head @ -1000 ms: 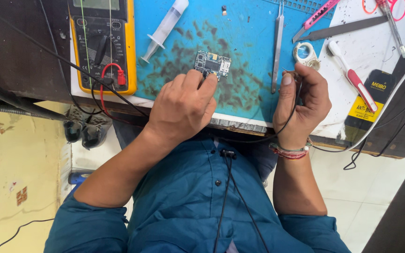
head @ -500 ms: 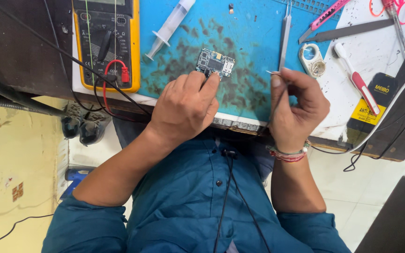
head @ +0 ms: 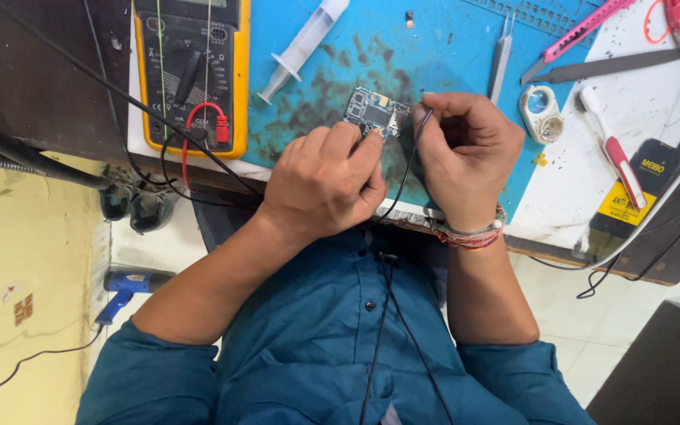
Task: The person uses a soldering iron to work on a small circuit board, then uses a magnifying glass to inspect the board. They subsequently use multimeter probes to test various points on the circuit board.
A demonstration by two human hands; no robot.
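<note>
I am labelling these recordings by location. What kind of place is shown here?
Probably an electronics repair bench. A yellow multimeter sits by a stained blue work mat, the left hand steadies a small circuit board, and tweezers lie close by.

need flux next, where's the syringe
In the head view the syringe lies on the blue mat, upper middle, between the yellow multimeter and the circuit board.

Electronics repair workshop: multimeter [head: 192, 75], tweezers [head: 500, 64], blue mat [head: 442, 55].
</note>
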